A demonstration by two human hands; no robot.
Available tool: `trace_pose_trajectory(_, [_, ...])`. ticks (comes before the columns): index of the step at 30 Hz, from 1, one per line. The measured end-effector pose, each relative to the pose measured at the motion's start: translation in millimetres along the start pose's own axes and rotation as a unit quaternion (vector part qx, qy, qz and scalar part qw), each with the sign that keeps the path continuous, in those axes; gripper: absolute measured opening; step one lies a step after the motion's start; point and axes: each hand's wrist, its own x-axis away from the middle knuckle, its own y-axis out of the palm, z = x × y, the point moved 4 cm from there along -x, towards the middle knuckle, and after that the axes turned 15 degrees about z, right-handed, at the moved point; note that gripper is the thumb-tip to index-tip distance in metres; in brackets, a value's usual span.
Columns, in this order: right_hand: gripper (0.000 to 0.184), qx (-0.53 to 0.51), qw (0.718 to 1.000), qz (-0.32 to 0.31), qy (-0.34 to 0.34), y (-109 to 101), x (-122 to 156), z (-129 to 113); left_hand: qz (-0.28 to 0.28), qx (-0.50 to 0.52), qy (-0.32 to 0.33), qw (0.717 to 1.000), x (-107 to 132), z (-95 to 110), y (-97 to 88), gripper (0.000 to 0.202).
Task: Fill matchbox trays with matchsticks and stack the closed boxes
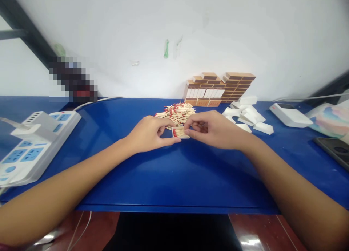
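Where the two hands meet above the blue table top, a small white cardboard tray packed with red-tipped matches is held between them, just clear of or resting on the surface; which of the two cannot be told.

1. Left hand: closed on the tray's left end, thumb along the near side, fingers curled over the far side.
2. Right hand: closed in a pinch on the tray's right end, fingertips touching its upper edge.
3. Axis: the tray's long side runs from one hand to the other. The red match heads show at the end toward the left hand.
4. Nearness: both hands touch the tray, and neither is the farther.
5. Loose heap of red-tipped wooden matches: directly beyond the hands, just behind the fingertips, apart from the tray.
6. Scattered white empty trays: beyond and outboard of the right hand, near it.
7. Stack of brown matchbox sleeves: against the wall, past the heap and toward the right hand's side.
8. White power strip: well outboard of the left forearm.
9. Dark phone: well outboard of the right forearm.
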Motion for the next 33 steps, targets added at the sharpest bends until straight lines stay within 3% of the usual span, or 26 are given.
trace_pose_trajectory(5, [0.013, 0.023, 0.999, -0.021, -0.012, 2.4, 2.3, -0.1, 0.011, -0.016, 0.030, 0.999, 0.3, -2.3, 1.5, 0.038])
trace_pose_trajectory(14, [0.017, 0.021, 0.999, 0.012, -0.025, -2.5, 1.7, -3.5, 0.049, -0.002, 0.040, 0.998, 0.9, -3.7, 1.1, 0.037])
trace_pose_trajectory(27, [0.016, 0.056, 0.998, 0.007, -0.033, 0.3, 1.9, -6.0, 0.051, -0.015, 0.046, 0.998, 0.8, -3.4, 1.0, 0.036])
trace_pose_trajectory(33, [0.016, 0.060, 0.997, 0.012, -0.043, 1.8, 2.4, -3.0, 0.026, -0.015, 0.030, 0.999, 2.5, -4.7, 5.8, 0.037])
